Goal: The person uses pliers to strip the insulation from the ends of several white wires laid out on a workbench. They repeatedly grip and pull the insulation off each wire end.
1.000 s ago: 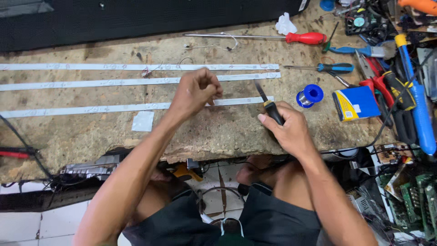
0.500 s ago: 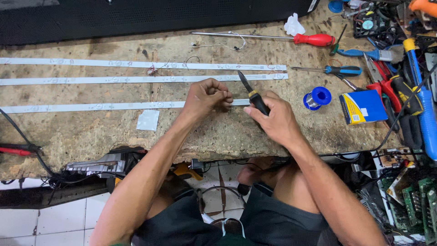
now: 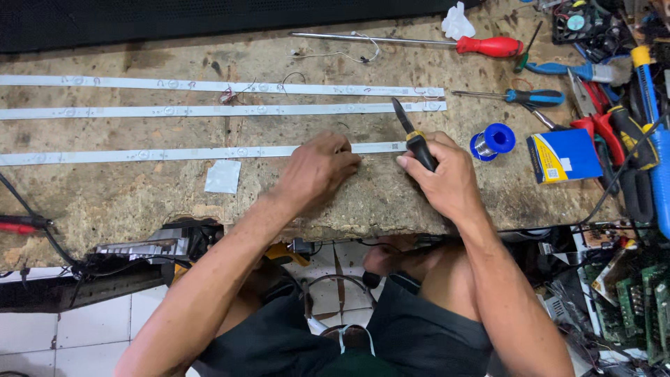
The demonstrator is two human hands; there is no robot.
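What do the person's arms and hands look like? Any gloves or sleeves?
No gloves and no sleeves. The left hand and right hand are bare, and both forearms are bare too. No watch, rings or bands show. Dark shorts are worn.

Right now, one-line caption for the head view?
Left hand presses the nearest white strip while right hand grips a knife.

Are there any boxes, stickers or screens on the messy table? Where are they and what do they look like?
Small flat rectangular blue box with a yellow side and white sticker: right of the right hand, beside the blue solder spool.
Pale square paper packet: on the worn wooden bench, left of the left hand.
No screens in view.
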